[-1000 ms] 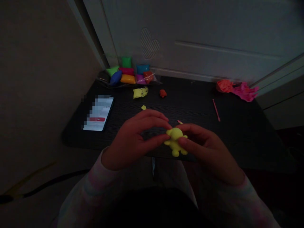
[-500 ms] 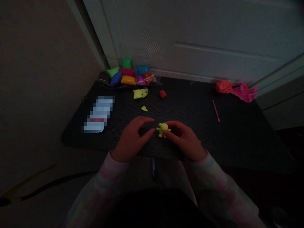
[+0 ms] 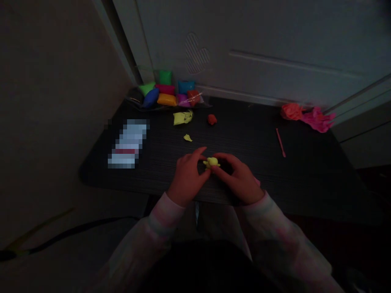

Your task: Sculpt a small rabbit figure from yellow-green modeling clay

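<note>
A small yellow clay figure [image 3: 211,162] with a round head and stubby arms is between my two hands, over the front part of the dark table [image 3: 159,162]. My right hand [image 3: 240,179] grips it from the right, thumb in front and fingers behind. From the left, my left hand [image 3: 191,175] closes on it, its thumb at the figure's lower front and a finger behind; the index finger is raised. The figure's lower body is partly hidden by the thumbs. Beyond my left hand lies a small yellow scrap [image 3: 187,138].
Behind are a torn yellow packet [image 3: 182,118], a red clay lump [image 3: 211,119] and a clear bag of several coloured clay packets [image 3: 167,99]. A blurred-out phone-like object [image 3: 128,144] lies left. At right are a pink stick tool [image 3: 280,143] and crumpled orange and pink pieces [image 3: 317,119].
My left hand has moved right and closed in on the figure, which now tilts back more. A bit of pink shows beside my right wrist. The view has shifted slightly.
</note>
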Motion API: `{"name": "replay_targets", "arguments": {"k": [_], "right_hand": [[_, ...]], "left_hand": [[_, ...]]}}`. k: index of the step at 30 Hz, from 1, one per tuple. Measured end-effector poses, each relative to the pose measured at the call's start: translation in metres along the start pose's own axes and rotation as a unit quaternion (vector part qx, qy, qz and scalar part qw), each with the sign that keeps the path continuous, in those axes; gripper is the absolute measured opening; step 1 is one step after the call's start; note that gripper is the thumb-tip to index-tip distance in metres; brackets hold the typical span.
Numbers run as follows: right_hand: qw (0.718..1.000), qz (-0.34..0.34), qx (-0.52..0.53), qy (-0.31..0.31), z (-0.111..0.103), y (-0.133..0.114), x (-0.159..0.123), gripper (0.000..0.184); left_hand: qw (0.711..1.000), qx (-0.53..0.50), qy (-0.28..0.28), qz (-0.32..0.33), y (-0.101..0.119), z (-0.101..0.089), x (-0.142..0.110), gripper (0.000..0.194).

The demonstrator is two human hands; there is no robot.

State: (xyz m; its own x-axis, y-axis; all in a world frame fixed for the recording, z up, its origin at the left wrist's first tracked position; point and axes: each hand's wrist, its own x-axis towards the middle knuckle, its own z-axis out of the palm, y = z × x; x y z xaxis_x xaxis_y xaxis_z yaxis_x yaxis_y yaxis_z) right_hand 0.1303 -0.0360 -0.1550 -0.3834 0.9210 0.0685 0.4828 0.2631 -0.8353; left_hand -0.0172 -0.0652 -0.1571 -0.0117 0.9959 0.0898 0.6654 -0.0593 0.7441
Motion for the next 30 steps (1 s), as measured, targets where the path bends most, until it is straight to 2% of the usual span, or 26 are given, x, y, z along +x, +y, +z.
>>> {"name": "replay_targets", "arguments": {"k": [3, 10, 17, 20, 22, 24, 27, 30], "right_hand": [[0.999, 0.004, 0.033, -0.004, -0.002, 0.001, 0.000, 0.035], [1.000, -0.024, -0.012, -0.001, -0.002, 0.001, 0.003, 0.021], [0.998, -0.056, -0.028, 0.003, -0.001, -0.002, -0.001, 0.023], [0.997, -0.053, -0.036, 0.053, -0.014, -0.001, -0.009, 0.031], [0.990, -0.048, -0.075, 0.112, -0.025, 0.004, -0.016, 0.029], [0.977, -0.038, -0.151, 0.146, -0.035, 0.012, -0.025, 0.025], [0.957, -0.006, -0.259, 0.130, -0.042, 0.026, -0.036, 0.027], [0.946, 0.020, -0.299, 0.120, -0.040, 0.035, -0.040, 0.022]], "left_hand": [[1.000, -0.001, -0.003, 0.007, 0.000, 0.001, 0.002, 0.046], [1.000, 0.015, 0.009, 0.025, -0.003, 0.005, 0.001, 0.042], [0.999, 0.026, 0.008, 0.036, -0.004, 0.004, 0.000, 0.040], [0.999, 0.024, 0.011, 0.039, -0.005, 0.004, -0.001, 0.040], [0.999, 0.021, 0.015, 0.045, -0.005, 0.004, -0.002, 0.041], [0.998, 0.021, 0.018, 0.047, -0.005, 0.005, -0.002, 0.040], [0.998, 0.023, 0.016, 0.048, -0.005, 0.005, -0.002, 0.039], [0.998, 0.027, 0.015, 0.048, -0.004, 0.005, -0.002, 0.038]]}}
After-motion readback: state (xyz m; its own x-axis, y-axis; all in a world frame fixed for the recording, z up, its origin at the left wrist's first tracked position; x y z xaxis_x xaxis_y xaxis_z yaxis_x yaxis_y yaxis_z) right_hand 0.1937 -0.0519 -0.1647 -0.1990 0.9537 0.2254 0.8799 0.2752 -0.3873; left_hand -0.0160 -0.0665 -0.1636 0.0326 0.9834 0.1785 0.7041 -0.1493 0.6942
